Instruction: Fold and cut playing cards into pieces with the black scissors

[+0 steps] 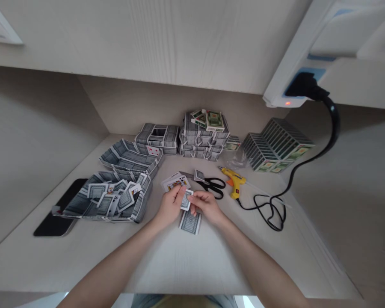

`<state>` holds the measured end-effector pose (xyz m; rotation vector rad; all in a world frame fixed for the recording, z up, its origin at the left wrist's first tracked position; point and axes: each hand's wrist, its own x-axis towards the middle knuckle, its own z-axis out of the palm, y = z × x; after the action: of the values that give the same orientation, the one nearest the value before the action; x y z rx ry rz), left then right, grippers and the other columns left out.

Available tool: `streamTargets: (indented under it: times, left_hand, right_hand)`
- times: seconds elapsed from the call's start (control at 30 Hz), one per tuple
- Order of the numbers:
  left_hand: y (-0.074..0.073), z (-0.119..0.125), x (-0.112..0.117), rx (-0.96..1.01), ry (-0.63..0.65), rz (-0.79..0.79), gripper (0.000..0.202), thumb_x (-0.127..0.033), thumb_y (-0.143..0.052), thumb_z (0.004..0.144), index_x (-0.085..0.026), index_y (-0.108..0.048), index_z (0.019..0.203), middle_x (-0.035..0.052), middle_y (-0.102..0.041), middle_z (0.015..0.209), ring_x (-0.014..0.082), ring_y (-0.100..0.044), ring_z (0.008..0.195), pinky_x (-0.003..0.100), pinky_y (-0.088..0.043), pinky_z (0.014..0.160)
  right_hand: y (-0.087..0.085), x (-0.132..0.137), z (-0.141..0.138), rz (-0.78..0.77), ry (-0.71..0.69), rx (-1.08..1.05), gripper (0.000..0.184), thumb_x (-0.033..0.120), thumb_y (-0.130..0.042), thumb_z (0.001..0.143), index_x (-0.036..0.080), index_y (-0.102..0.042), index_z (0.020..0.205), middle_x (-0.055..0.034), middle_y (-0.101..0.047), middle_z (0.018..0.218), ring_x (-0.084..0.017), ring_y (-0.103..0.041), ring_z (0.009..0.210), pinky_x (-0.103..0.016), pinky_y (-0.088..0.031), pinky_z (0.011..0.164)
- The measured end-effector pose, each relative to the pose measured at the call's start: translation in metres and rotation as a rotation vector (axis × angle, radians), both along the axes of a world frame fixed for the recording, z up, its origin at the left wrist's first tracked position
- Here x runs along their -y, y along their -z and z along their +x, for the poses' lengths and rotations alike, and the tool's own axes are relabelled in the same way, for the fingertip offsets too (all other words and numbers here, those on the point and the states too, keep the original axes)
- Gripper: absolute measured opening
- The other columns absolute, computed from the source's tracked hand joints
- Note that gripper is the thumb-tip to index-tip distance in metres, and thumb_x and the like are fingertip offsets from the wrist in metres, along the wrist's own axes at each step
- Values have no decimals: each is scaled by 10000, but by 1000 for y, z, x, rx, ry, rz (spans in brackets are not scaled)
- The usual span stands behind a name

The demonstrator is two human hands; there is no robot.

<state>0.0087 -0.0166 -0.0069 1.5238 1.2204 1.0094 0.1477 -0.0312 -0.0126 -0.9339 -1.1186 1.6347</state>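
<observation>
Hands (170, 206) (209, 207) hold perhaps one card (185, 202); a tray (78, 203), several.

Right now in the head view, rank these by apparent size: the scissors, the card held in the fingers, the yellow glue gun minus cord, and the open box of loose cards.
1. Open box of loose cards
2. Scissors and yellow glue gun: too alike to rank
3. Held card, partly covered

I have bare desk (179, 265) to pass over, between the forearms (118, 261) and nearer than the face-down playing card (190, 223). Rightward, the yellow glue gun (235, 182) and its looped cord (273, 204) block me; ahead, the scissors (215, 185); leftward, the card-filled tray (143, 201). A panel (147, 42) overhangs the back.
</observation>
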Motion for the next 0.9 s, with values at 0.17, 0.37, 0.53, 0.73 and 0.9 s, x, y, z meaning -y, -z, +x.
streamTargets:
  times: [0.17,0.37,0.53,0.73,0.9]
  left_hand:
    - [3,1,-1,-54,1,10,315,-429,-383,816,-181,-431,628,-60,-401,453,82,-411,403,195,-312,392]
    - [7,0,-1,-61,19,-64,336,-476,-363,817,-187,-453,670,-73,-406,382,93,-418,319,201,-299,352]
    - [8,-2,-2,-163,21,-1,361,-469,-404,799,-171,-484,612,-54,-441,378,88,-424,350,197,-289,379]
    - [13,3,-2,37,79,-148,387,-530,-366,802,-174,-457,679,-81,-361,355,87,-379,282,192,-264,315]
    - [14,5,-3,171,104,-205,390,-541,-405,785,-166,-449,687,-91,-346,368,68,-349,271,182,-264,293]
  right_hand:
    - [-1,-1,1,3,4,1,304,425,-655,661,143,-577,581,28,-549,435,-68,-452,358,-192,-373,390]
    - [-2,-4,2,42,59,54,278,376,-645,688,140,-578,560,28,-545,427,-66,-455,353,-188,-377,388]
    - [0,-6,4,46,122,38,265,368,-644,691,137,-581,578,31,-541,415,-72,-467,354,-189,-385,388]
    - [3,-8,6,65,133,26,261,359,-635,707,140,-562,586,29,-543,420,-70,-463,351,-189,-377,396]
    - [5,-10,6,20,58,-14,283,402,-616,716,150,-536,616,34,-539,437,-80,-481,381,-192,-384,406]
